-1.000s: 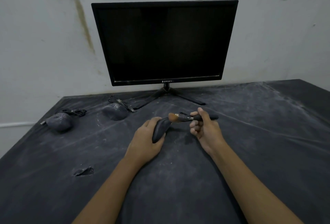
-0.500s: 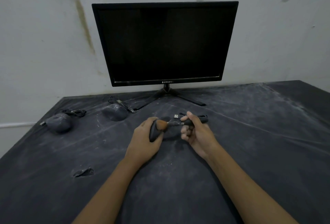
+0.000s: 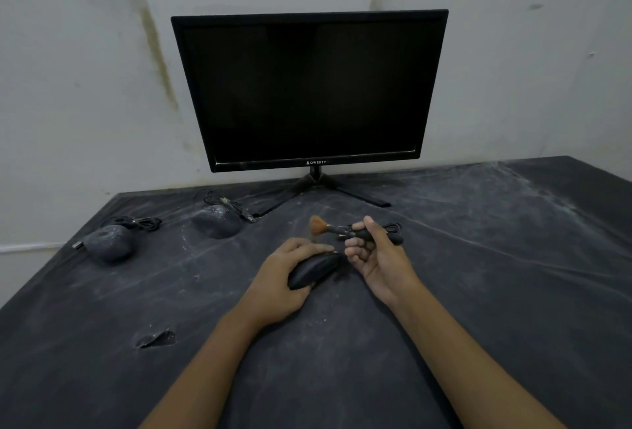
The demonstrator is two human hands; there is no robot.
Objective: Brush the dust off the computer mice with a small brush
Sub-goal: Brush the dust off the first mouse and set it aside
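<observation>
My left hand grips a black computer mouse lying low over the dark table, its nose pointing right. My right hand pinches the dark handle of a small brush; its orange bristles fan out just above and beyond the held mouse, apart from it. Two more mice, grey with dust, rest on the table at the left: one nearer the monitor and one by the left edge, each with a coiled cable behind it.
A black monitor on a splayed stand stands at the back against a stained wall. The table wears a dusty black cloth with a small tear at front left. A cable lies behind my right hand.
The brush has lifted off the held mouse and its bristles now sit above it. My left hand has tipped the mouse flatter and lower toward the table.
</observation>
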